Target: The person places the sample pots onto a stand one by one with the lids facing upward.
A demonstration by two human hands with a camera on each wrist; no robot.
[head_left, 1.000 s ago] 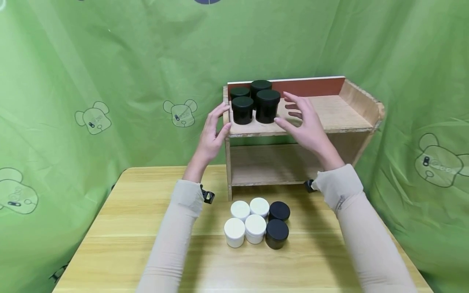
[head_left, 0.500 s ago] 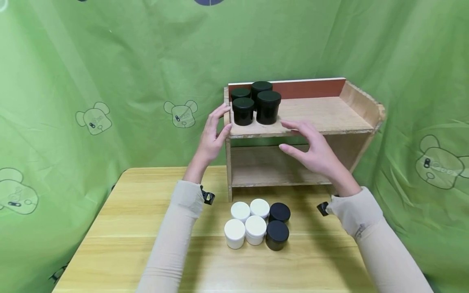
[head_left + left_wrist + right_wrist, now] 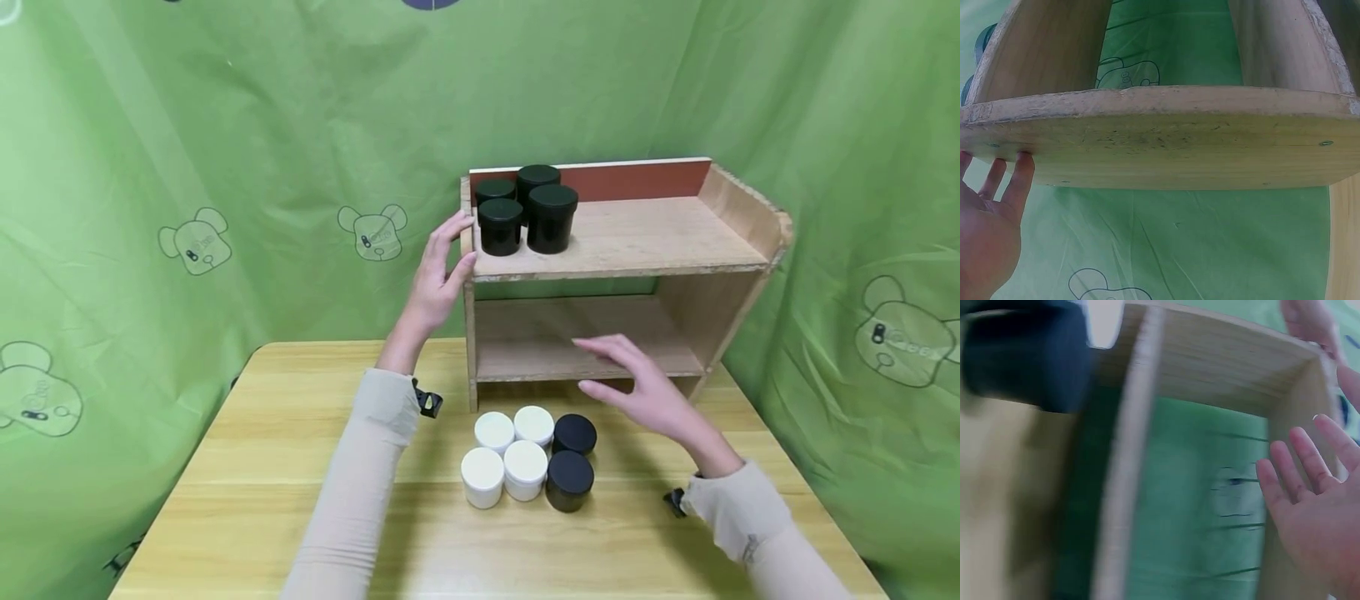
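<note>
Head view: green curtain (image 3: 247,133) across the back and down both sides.
Table: light wood table (image 3: 315,483), runs from the near edge to the curtain.
Shelf: two-level wooden shelf (image 3: 652,242), far right part of table; red strip along its back.
Left hand (image 3: 433,283): at shelf's left side panel; fingers fairly straight, fingertips touching the panel in left wrist view, nothing gripped. Light steadying contact looks enough; a push could shift the shelf.
Right hand (image 3: 637,383): in front of lower board, far right of the table jars; thumb spread well away from fairly straight fingers, nothing held. Right wrist view partly blurred.
Top jars: four black jars (image 3: 551,229), upright, left end of upper board.
Table jars: four white jars (image 3: 483,477) in a block at left, two black jars (image 3: 570,479) beside them at right, one near, one far; all upright, in front of shelf.
Jar handling: judging by spacing, best taken from the open right side, thumb and fingers around one body, lifted straight so neighbours don't tip.
</note>
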